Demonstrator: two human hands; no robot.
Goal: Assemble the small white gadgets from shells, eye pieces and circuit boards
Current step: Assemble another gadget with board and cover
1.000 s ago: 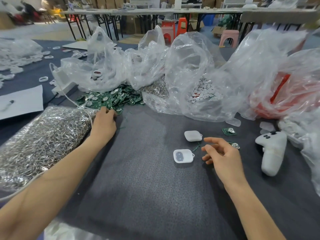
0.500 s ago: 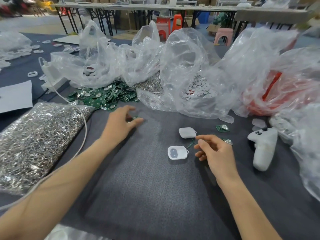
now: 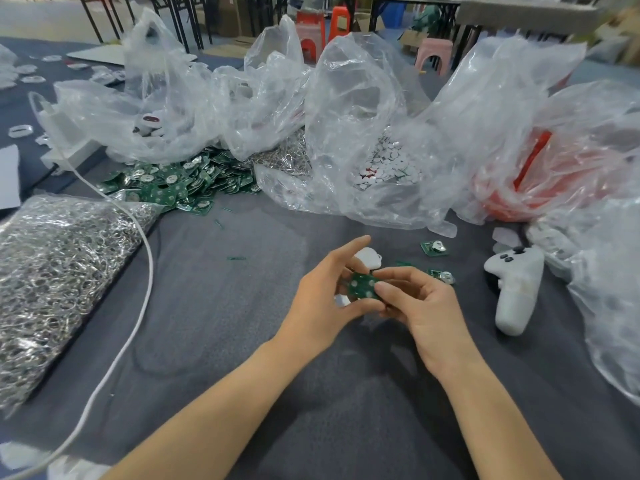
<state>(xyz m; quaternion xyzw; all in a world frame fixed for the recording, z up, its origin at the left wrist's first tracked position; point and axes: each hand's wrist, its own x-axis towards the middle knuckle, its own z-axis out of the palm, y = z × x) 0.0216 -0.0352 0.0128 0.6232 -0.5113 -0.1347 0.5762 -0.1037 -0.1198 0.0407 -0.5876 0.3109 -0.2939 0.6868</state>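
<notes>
Pinching a green circuit board (image 3: 362, 286) together, left hand (image 3: 322, 303) and right hand (image 3: 424, 306) partly hide what seems a white shell (image 3: 370, 255).

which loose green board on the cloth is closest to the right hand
The front board, just beyond the right hand that pinches the held board; the rear board lies farther back by the clear bags.

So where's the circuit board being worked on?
Head view, just right of centre: the green circuit board is held between the left hand and right hand, above the grey cloth, a white shell just behind it.
</notes>
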